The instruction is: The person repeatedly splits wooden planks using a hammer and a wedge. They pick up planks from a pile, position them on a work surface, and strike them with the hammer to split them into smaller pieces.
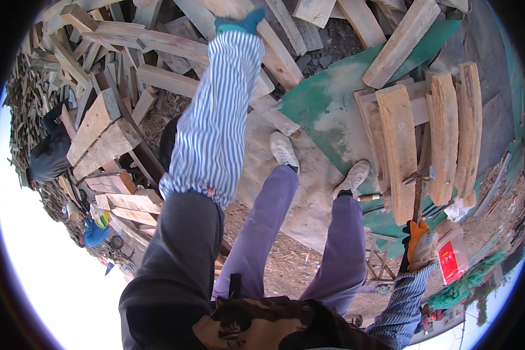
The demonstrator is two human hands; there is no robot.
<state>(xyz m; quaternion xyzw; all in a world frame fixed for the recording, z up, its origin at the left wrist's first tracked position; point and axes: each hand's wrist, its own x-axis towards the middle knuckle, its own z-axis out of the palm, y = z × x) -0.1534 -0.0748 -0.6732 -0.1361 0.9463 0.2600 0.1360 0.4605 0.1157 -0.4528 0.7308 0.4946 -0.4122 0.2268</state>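
My left hand [240, 22], in a teal glove, reaches out to the top of the view and lies against a wooden beam [278, 52]; its fingers are mostly hidden, so its grip is unclear. At the lower right, my right hand [415, 245] wears an orange and black glove and is closed round the handle of a hammer [418, 177]. The hammer's metal head lies over squared timbers, between a thick one [398, 153] and another [444, 140]. Both sleeves are blue-and-white striped.
A heap of loose timber [166, 41] spreads over the top and left. Under my shoes lies a board [262, 162], beside a green sheet [319, 113]. A clear container with a red label [450, 258] stands right of my right hand. Two people [50, 159] are at the far left.
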